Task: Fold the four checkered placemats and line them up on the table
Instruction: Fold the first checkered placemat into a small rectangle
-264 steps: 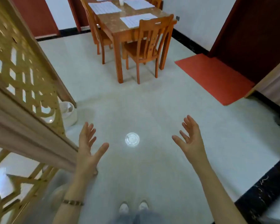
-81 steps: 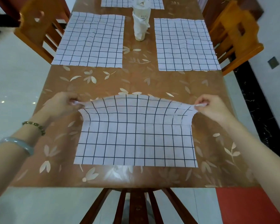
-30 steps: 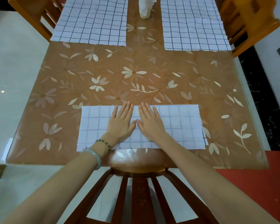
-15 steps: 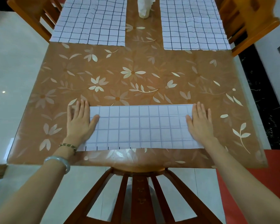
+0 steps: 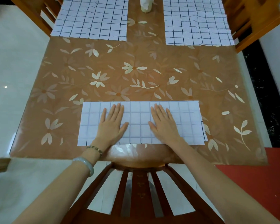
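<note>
A: In the head view, where are the hands?

B: Both lie flat, fingers spread, palms pressed on the folded placemat (image 5: 140,123) at the near edge of the table (image 5: 136,75). The left hand (image 5: 112,126) sits left of its middle, the right hand (image 5: 164,124) right of it; bare cloth shows between the thumbs. Neither pinches anything.

A: Anything hard to make out?

B: The palms hide the cloth beneath them. The underlayer peeks out past the right hand's side and along the near edge. Beyond the fingertips, the left placemat (image 5: 90,18) and the right placemat (image 5: 196,21) lie unfolded, their far ends cut off by the frame. A white container (image 5: 146,4) between them is cropped too. A chair back (image 5: 136,188) stands under the wrists.
</note>
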